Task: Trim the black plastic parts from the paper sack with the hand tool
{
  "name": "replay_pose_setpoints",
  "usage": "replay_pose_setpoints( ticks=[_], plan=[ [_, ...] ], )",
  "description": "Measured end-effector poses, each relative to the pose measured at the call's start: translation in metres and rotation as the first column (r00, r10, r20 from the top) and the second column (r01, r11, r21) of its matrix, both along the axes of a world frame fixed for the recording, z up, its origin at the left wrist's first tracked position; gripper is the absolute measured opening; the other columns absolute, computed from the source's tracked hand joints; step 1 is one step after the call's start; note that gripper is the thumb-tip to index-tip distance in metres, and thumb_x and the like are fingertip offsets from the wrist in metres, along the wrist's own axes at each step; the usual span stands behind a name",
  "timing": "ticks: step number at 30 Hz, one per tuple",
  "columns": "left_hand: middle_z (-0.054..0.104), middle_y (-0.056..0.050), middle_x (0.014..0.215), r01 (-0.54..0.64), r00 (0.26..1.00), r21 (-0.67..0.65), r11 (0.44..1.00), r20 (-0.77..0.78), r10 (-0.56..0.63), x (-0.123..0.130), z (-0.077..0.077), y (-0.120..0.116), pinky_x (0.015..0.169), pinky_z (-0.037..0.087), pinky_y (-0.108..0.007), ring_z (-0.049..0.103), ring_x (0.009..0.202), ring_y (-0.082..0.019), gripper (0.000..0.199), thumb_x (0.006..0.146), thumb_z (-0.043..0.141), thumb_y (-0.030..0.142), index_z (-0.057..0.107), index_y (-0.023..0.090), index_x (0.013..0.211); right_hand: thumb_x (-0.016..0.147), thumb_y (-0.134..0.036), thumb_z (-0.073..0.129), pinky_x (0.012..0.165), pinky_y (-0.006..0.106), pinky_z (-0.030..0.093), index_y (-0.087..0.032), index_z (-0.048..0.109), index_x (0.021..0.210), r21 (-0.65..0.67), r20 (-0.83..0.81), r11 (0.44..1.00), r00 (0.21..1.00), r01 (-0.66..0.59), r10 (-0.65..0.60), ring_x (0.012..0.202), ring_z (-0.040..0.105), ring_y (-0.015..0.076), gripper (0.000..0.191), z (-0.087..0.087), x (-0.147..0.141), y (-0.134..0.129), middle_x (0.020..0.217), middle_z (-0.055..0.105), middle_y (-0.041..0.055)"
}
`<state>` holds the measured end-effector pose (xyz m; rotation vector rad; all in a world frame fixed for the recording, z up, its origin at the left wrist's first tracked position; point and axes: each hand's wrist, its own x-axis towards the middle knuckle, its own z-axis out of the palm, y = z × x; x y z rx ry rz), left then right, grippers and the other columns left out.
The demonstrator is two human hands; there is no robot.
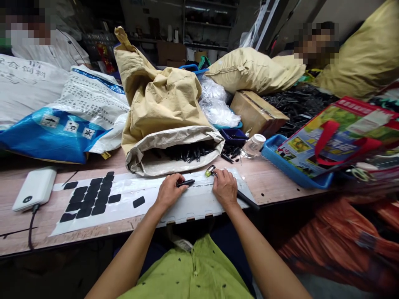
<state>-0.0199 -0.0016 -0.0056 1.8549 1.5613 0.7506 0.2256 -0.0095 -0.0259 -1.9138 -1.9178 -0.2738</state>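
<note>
Head-worn view, facing forward and down
Above the lime-green cloth shirt (190,276), bottom centre; near the pale wood-grained tabletop (271,180), mid-frame.

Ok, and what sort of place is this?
Probably a small assembly workshop: an open tan sack with black parts in its mouth lies on the worktable, a dark heap of pieces spreads farther back, and the right hand holds what looks like a hammer.

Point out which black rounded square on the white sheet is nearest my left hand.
The rightmost black rounded square, lying by itself between your left hand and the rest. The other squares all sit farther left, most clustered together.
</note>
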Motion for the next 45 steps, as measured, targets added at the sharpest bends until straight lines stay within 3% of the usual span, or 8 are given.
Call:
replay_pose_setpoints(
  ticks=[5,11,15,20,23,30,38,45],
  plan=[
    [0.069,-0.002,0.093,0.062,0.998,0.107,0.992,-0.021,-0.06,0.001,-0.018,0.001,0.079,0.044,-0.033,0.056,0.092,-0.022,0.018,0.081,0.075,0.026,0.072,0.024,0.098,0.097,-0.021,0.053,0.077,0.033,0.03,-0.022,0.064,0.119,0.002,-0.005,1.0,1.0,-0.002,0.002,0.094,0.048,0.0225,0.025,0.0,-0.001,0.0,0.101,0.061,0.0064],
    [0.069,-0.003,0.095,0.072,0.995,0.101,0.992,-0.069,-0.065,0.001,-0.012,0.0,0.078,0.044,-0.033,0.056,0.092,-0.022,0.018,0.084,0.072,0.032,0.074,0.024,0.1,0.095,-0.021,0.055,0.077,0.032,0.033,-0.022,0.065,0.119,-0.008,-0.026,1.0,0.999,-0.023,0.022,0.093,0.05,0.0222,0.026,-0.001,0.004,0.001,0.102,0.062,0.0065],
    [0.069,-0.002,0.094,0.06,0.998,0.054,0.997,-0.037,-0.058,0.0,-0.009,0.0,0.078,0.044,-0.033,0.057,0.091,-0.022,0.017,0.082,0.072,0.028,0.074,0.024,0.098,0.094,-0.018,0.053,0.082,0.032,0.039,-0.022,0.067,0.116,-0.033,-0.16,0.996,0.984,-0.083,0.077,0.095,0.054,0.0222,0.027,0.01,0.007,0.002,0.103,0.065,0.0067],
    [0.068,-0.002,0.093,0.043,0.999,0.049,0.998,-0.009,-0.043,0.0,-0.009,0.002,0.079,0.043,-0.033,0.056,0.091,-0.021,0.017,0.079,0.074,0.025,0.074,0.024,0.096,0.098,-0.022,0.048,0.093,0.032,0.047,-0.021,0.065,0.121,0.051,-0.443,0.968,0.863,-0.247,0.243,0.103,0.062,0.0213,0.029,0.035,-0.018,-0.011,0.109,0.069,0.008],
    [0.068,-0.001,0.093,0.048,0.999,0.043,0.998,-0.012,-0.048,0.0,-0.01,0.003,0.082,0.043,-0.033,0.056,0.093,-0.022,0.019,0.078,0.075,0.025,0.074,0.025,0.097,0.098,-0.024,0.048,0.092,0.031,0.049,-0.021,0.067,0.119,0.033,-0.539,0.933,0.78,-0.357,0.317,0.101,0.065,0.0201,0.028,0.038,-0.041,-0.022,0.107,0.071,0.0073],
    [0.069,-0.001,0.096,0.028,0.999,0.043,0.999,-0.027,-0.027,0.002,-0.01,0.001,0.083,0.043,-0.033,0.057,0.096,-0.022,0.02,0.079,0.077,0.028,0.075,0.025,0.099,0.097,-0.021,0.047,0.09,0.033,0.051,-0.02,0.068,0.118,-0.033,-0.509,0.933,0.809,-0.359,0.294,0.098,0.065,0.021,0.029,0.023,-0.054,-0.03,0.103,0.07,0.0083],
    [0.069,-0.002,0.096,0.041,0.998,0.058,0.997,-0.042,-0.039,0.002,-0.011,0.0,0.084,0.044,-0.033,0.056,0.096,-0.022,0.016,0.082,0.075,0.029,0.076,0.026,0.098,0.102,-0.023,0.044,0.092,0.032,0.05,-0.021,0.066,0.125,0.074,-0.466,0.923,0.806,-0.377,0.367,0.099,0.065,0.0208,0.032,0.043,-0.062,-0.035,0.103,0.069,0.009],
    [0.067,-0.002,0.093,0.037,0.998,0.049,0.998,-0.055,-0.034,0.002,-0.011,0.001,0.083,0.044,-0.033,0.056,0.095,-0.023,0.018,0.082,0.074,0.029,0.077,0.027,0.1,0.1,-0.021,0.047,0.086,0.028,0.051,-0.021,0.069,0.119,0.005,-0.379,0.927,0.857,-0.375,0.349,0.092,0.065,0.0191,0.029,0.033,-0.06,-0.034,0.095,0.068,0.0066]
  ],
)
